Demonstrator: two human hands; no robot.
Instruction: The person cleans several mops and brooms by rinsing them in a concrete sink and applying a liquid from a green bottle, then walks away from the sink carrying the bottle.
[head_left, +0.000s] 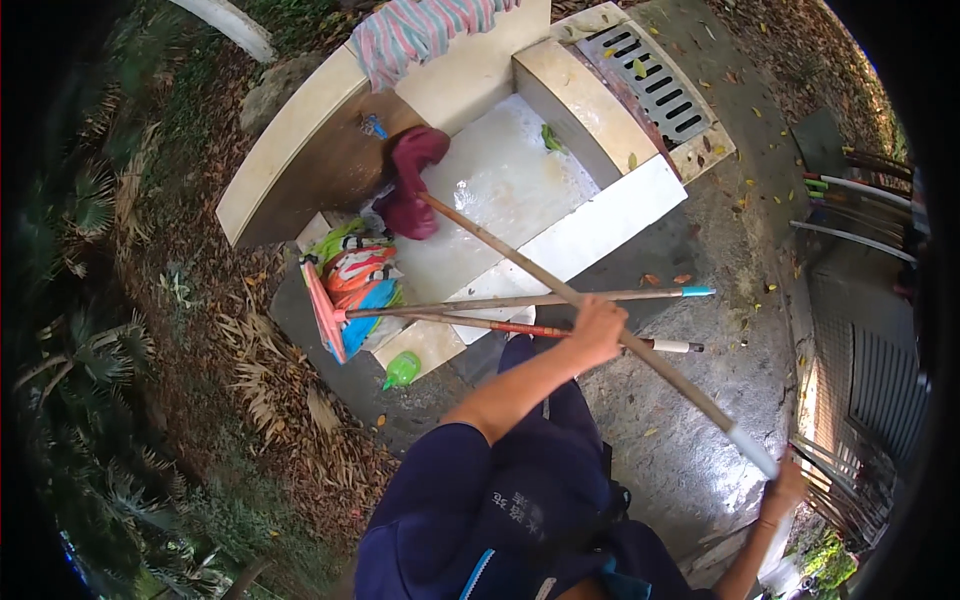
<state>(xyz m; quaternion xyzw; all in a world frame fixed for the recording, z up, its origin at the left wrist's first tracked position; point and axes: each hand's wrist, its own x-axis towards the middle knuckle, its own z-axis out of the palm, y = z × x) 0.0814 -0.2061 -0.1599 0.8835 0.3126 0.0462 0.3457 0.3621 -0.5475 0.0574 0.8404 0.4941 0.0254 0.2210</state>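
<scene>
My left hand (598, 334) is closed around the middle of a long wooden pole (501, 246). My right hand (784, 491) grips the white-sleeved upper end of the same pole. At its far end, a dark red cloth (411, 187) lies bunched inside a low tiled basin (600, 225) with wet, whitish water in it. Beneath my left forearm and hand, two other handles cross the basin's near edge: a wooden one (517, 301) with a blue tip and a red-and-white one (517, 327). A pink T-shaped head (324, 311) joins the wooden one, beside a multicoloured cloth (364, 274).
A green plastic bottle (402, 370) lies at the near corner. A striped cloth (420, 37) drapes over the back wall. Beyond the basin's right side is a slotted drain grate (649, 82). Several poles (862, 187) are stacked far right. Dry leaves (247, 360) cover ground at left.
</scene>
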